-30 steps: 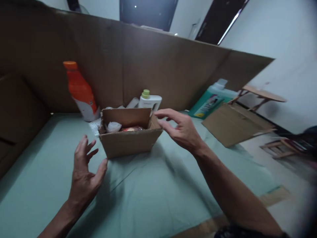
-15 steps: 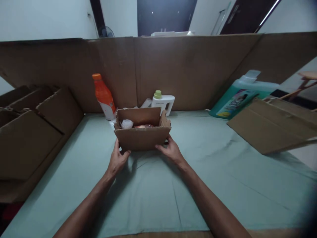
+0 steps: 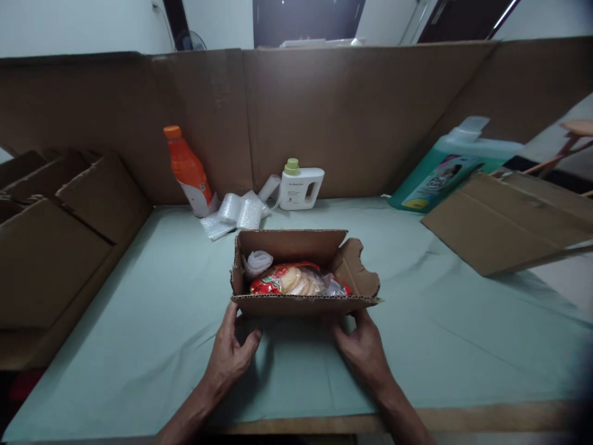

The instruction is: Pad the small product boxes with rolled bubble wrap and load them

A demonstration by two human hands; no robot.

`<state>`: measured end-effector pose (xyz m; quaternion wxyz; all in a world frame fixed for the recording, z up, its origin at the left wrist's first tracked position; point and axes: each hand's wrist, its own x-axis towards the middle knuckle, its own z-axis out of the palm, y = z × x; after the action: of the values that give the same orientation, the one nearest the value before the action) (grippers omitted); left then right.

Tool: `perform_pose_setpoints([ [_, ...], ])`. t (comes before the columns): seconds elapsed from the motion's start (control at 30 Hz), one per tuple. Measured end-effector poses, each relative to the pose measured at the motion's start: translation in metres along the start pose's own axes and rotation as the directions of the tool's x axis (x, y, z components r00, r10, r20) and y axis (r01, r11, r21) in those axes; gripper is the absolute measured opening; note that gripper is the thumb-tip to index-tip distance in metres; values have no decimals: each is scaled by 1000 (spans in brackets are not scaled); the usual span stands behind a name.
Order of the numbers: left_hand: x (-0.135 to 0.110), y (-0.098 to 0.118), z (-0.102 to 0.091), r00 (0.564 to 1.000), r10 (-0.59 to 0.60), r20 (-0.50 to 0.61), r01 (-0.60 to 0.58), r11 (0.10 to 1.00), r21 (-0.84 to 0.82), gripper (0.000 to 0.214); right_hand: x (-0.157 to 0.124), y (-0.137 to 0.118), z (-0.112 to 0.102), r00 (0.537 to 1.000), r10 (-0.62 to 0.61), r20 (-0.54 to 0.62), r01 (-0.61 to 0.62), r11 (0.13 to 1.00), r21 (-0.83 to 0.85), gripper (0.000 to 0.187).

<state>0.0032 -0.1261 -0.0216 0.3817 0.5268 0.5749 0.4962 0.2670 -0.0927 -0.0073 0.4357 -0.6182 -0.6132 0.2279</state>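
A small open-topped cardboard box [image 3: 296, 306] is between my hands, its front wall towards me. My left hand [image 3: 229, 355] grips its front left lower corner, the thumb in front and the fingertips hidden behind the cardboard. At the lower right, my right hand [image 3: 364, 352] holds the box with its fingers partly out of sight underneath. Inside lie a shiny red and clear packet [image 3: 296, 281] of pale, round food pieces and a small whitish roll [image 3: 258, 262], at the left end. The right end flap has a torn, curved edge.
Behind the box lie bubble wrap rolls [image 3: 248, 210], an orange bottle [image 3: 188, 170] and a white handled bottle [image 3: 299, 187]. A large green jug [image 3: 440, 173] leans at the right near a cardboard box [image 3: 500, 222]. Bigger cartons [image 3: 50, 266] stand left. A cardboard wall [image 3: 324, 105] closes the back.
Both hands have brought the cardboard box towards me and slightly right. Its contents now show more fully, and the bubble wrap behind it has come into view.
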Motion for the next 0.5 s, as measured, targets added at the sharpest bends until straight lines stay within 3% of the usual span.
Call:
perform_pose_setpoints([
  [0.1, -17, -5, 0, 1000, -3, -28, 4, 1000, 25, 71, 18, 7, 3, 1000, 4, 24, -6, 998, 63, 53],
  [0.27, -42, -10, -11, 998, 61, 30, -63, 995, 78, 56, 83, 18, 9, 987, -97, 131, 65, 972, 227, 76],
  [0.37, -22, -9, -14, 992, 91, -88, -82, 992, 95, 61, 105, 15, 16, 994, -66, 85, 48, 979, 200, 83],
  [0.43, -2, -11, -8, 987, 96, -131, -86, 993, 83, 73, 97, 13, 21, 994, -11, 108, -13, 976, 218, 81],
  [0.5, 7, -17, 3, 993, 86, -85, -81, 995, 64, 79, 76, 14, 24, 983, 14, 183, -63, 962, 266, 75],
])
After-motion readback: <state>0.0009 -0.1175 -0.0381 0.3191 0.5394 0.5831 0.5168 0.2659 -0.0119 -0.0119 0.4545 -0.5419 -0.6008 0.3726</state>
